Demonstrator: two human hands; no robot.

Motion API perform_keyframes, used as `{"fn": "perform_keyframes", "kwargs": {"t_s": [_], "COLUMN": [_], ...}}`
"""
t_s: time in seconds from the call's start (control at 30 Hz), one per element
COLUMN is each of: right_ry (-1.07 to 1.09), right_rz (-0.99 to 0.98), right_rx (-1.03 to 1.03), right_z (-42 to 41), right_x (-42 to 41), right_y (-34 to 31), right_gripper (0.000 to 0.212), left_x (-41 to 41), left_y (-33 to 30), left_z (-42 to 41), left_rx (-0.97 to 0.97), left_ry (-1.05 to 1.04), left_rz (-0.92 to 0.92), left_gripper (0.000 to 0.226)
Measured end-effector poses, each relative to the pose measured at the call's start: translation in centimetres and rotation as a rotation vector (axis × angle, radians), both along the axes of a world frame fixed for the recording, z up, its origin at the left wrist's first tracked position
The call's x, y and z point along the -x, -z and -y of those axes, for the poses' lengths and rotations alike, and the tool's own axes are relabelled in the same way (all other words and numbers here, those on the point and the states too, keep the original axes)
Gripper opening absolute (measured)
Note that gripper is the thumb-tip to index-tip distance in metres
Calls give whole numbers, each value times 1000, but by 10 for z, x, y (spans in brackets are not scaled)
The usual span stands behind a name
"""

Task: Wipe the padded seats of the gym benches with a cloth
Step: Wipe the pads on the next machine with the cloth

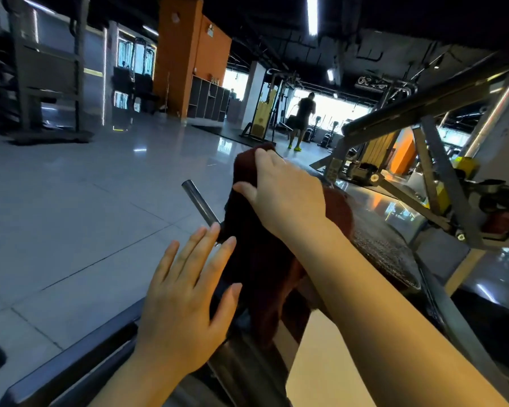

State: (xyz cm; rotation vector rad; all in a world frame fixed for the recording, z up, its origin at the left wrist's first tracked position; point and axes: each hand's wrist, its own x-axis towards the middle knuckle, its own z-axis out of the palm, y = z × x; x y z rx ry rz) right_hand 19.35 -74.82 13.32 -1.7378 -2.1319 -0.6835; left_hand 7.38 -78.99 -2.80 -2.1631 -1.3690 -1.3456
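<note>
Your right hand (279, 189) grips a dark red cloth (265, 259) at the far end of a padded bench seat (388, 254), fingers curled into the fabric, which drapes back toward you over the pad's near-left edge. Your left hand (185, 295) hovers flat and empty, fingers spread, just left of the cloth beside a steel bar (199, 201). The pad's long axis runs away from you; most unwiped surface likely lies right of the cloth, nearer your right hand.
</note>
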Motion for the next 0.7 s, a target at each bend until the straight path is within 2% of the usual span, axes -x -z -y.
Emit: {"fn": "perform_keyframes", "kwargs": {"t_s": [0.2,0.43,0.7], "right_ry": [-72,142,94], "right_rz": [-30,-36,-89], "right_rx": [71,154,84], "right_z": [36,110,70], "right_x": [-35,-113,-72], "right_y": [4,22,19], "right_gripper": [67,69,66], "left_x": [1,-4,-8], "left_y": [-3,0,2], "left_z": [1,3,4], "left_rx": [40,15,-86], "left_ry": [-31,-26,0], "left_rz": [4,20,25], "left_gripper": [54,56,51]}}
